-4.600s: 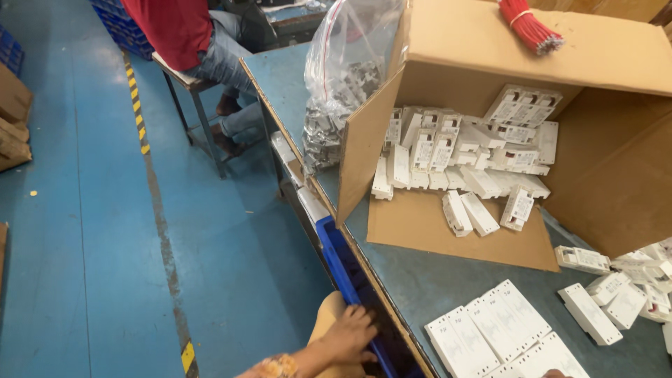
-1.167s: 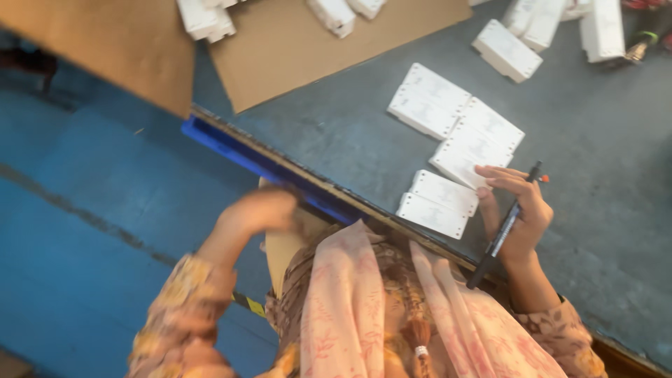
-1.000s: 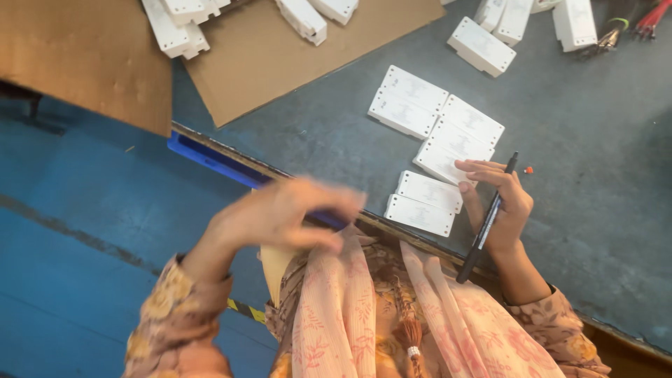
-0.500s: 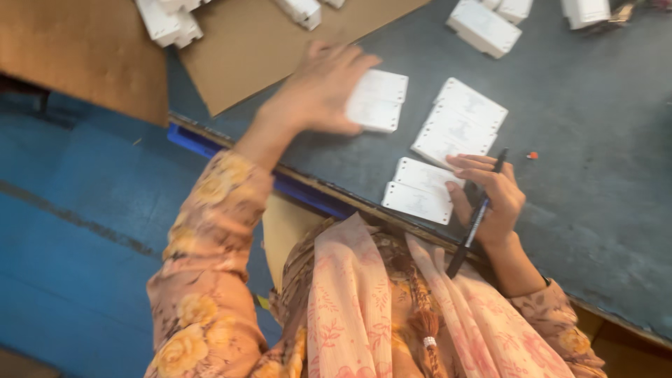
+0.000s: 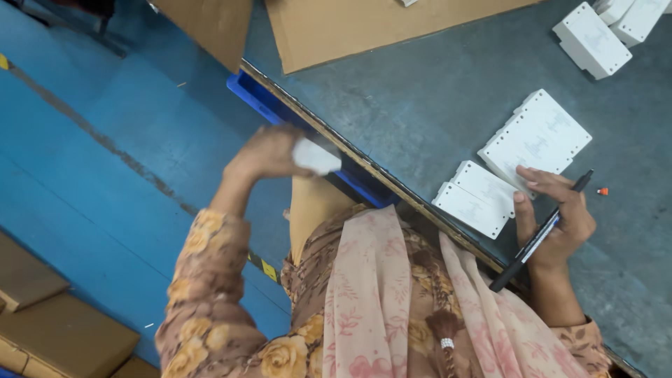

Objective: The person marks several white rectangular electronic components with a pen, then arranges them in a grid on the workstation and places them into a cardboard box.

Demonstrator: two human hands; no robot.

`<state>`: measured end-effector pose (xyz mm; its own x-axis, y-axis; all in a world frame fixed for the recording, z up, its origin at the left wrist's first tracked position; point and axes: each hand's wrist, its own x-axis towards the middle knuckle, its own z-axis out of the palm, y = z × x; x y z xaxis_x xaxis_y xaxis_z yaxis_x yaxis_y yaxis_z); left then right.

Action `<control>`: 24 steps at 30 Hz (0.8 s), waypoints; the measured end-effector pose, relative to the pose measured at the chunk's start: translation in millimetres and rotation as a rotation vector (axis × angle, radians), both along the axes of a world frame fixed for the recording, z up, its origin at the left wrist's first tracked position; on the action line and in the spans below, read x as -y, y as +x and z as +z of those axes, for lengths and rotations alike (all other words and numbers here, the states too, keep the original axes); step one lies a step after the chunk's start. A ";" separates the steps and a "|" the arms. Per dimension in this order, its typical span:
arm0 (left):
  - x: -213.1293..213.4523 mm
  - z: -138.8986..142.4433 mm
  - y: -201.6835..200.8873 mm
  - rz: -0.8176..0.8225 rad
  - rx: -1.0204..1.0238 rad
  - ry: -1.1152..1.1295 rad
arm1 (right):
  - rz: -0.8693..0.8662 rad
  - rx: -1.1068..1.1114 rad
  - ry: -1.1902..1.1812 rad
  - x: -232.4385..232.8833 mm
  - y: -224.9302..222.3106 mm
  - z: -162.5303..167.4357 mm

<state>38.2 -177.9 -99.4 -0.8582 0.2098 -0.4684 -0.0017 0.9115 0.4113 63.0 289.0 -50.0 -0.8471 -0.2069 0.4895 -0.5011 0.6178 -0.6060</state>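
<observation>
My left hand [image 5: 266, 152] is off the table's near edge, over the blue crate, shut on a white plastic unit [image 5: 316, 155]; both are motion-blurred. My right hand [image 5: 556, 213] rests on the grey table and holds a black marker [image 5: 537, 234], its fingertips touching a white plastic unit [image 5: 490, 185]. A second flat white unit [image 5: 468, 207] lies beside it at the table edge. Another pair of white units [image 5: 537, 135] lies just beyond my fingers. A small orange cap [image 5: 602, 191] lies to the right of the marker tip.
A blue crate [image 5: 262, 103] hangs below the grey table's [image 5: 420, 105] metal-trimmed edge. A brown cardboard flap [image 5: 350, 28] lies at the table's far side. More white units [image 5: 591, 38] sit at the top right. Cardboard boxes [image 5: 49, 329] stand on the blue floor at the lower left.
My left hand reached onto the table, took one white unit from the group, and drew it back off the edge over the blue crate. My right hand stayed on the units with the marker.
</observation>
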 end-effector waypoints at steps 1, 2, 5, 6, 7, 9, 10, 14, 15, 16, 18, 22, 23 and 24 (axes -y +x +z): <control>-4.4 -4.8 -10.6 0.042 0.011 -0.082 | -0.002 -0.007 0.006 -0.5 0.5 1.0; -8.9 -7.5 -17.7 0.024 -0.104 -0.172 | -0.005 -0.013 0.012 -1.0 1.1 2.3; -32.0 -1.3 -32.4 -0.023 -0.420 -0.285 | -0.014 -0.025 0.014 -2.4 3.4 7.3; -37.1 6.9 -25.4 -0.012 -0.497 -0.219 | -0.023 -0.018 0.022 -3.9 3.6 10.0; -47.3 16.0 -19.3 0.001 -0.572 -0.151 | -0.032 -0.012 0.029 -6.7 1.7 13.1; -60.2 41.8 0.4 0.017 -0.091 -0.115 | -0.025 0.018 0.078 -17.4 -6.6 22.6; -66.8 55.9 11.6 -0.037 0.029 -0.102 | -0.020 0.034 0.100 -24.3 -12.7 27.9; -104.9 96.0 39.4 -0.222 -0.110 0.327 | 0.023 0.063 0.163 -45.5 -48.6 38.4; -118.7 98.1 41.8 -0.234 -0.200 0.422 | 0.006 0.067 0.167 -46.8 -57.2 36.6; -135.9 95.7 41.0 -0.283 -0.407 0.497 | -0.009 0.072 0.171 -46.7 -63.1 33.7; -169.7 86.2 39.6 -0.366 -0.639 0.592 | -0.028 0.170 0.029 -41.7 -72.7 24.2; -209.1 61.1 34.0 -0.416 -0.753 0.608 | -0.046 0.190 -0.065 -17.5 -69.0 1.1; -210.7 55.2 30.2 -0.411 -0.775 0.575 | -0.067 0.173 -0.012 -10.6 -65.2 -3.3; -210.9 50.0 25.6 -0.404 -0.798 0.542 | -0.086 0.154 0.040 -2.9 -60.9 -7.4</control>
